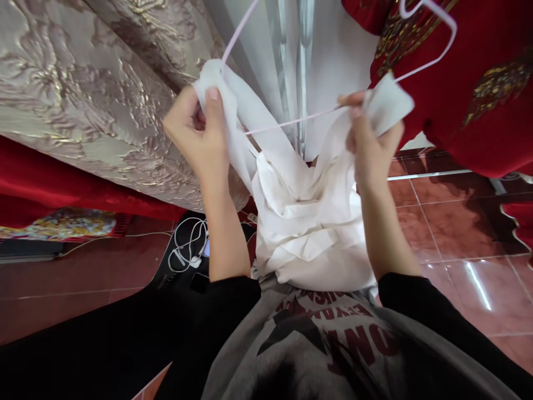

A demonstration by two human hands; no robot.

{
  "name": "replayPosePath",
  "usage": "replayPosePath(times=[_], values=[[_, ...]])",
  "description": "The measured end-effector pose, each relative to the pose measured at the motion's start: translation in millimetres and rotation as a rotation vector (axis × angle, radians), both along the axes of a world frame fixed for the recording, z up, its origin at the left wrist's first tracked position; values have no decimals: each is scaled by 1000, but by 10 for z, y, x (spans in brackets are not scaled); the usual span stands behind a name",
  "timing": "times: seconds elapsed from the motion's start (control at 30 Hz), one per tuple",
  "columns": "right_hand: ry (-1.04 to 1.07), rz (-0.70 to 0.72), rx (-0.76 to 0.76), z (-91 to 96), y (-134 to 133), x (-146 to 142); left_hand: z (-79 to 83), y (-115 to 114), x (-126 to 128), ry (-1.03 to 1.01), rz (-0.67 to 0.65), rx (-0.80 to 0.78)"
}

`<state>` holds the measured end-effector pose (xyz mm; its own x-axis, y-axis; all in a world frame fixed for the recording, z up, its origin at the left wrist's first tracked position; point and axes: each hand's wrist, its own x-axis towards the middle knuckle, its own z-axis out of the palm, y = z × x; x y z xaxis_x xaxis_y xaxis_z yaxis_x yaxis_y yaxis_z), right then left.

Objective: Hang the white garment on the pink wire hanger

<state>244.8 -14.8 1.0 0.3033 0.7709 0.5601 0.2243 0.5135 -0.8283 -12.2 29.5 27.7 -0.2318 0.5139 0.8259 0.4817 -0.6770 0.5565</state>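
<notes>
My left hand (200, 133) is closed on the left shoulder part of a white garment (320, 250), its thumb pressed over the cloth. On the other side, my right hand (372, 144) grips the right shoulder part, slightly blurred. A thin pale pink hanger (295, 119) runs through the garment between both hands, and its upper parts rise past the top edge of the view. The garment hangs in folds down to my lap, its neckline spread in a V between my hands. Fabric hides some of my fingertips.
Red cloth with gold sequins (470, 83) hangs at right, textured beige-gold fabric (104, 111) at left. White drapes (333, 72) stand ahead. A black surface (166, 289) beside me bears white earphones with a cable (194, 261). Red tiles (441, 222) cover the floor.
</notes>
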Motion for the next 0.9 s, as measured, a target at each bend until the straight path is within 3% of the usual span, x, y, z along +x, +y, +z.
replayPosePath(times=[0.13,0.23,0.37,0.47,0.57,0.67,0.77,0.9], values=[[268,-198,182,303,142,483,138,109,-123,11,-6,77],[323,-242,-20,528,334,846,219,133,-181,-9,29,117],[129,-45,-352,717,496,1076,252,127,-219,39,52,60],[-102,94,-408,843,420,1019,259,107,-242,70,47,43],[-256,135,-440,1043,217,817,287,74,-257,105,35,0],[-362,100,-468,1300,39,563,334,60,-262,145,30,-84],[-600,19,-528,1505,18,384,378,114,-239,193,5,-151],[-973,-102,-688,1567,112,402,385,231,-156,169,-63,-134]])
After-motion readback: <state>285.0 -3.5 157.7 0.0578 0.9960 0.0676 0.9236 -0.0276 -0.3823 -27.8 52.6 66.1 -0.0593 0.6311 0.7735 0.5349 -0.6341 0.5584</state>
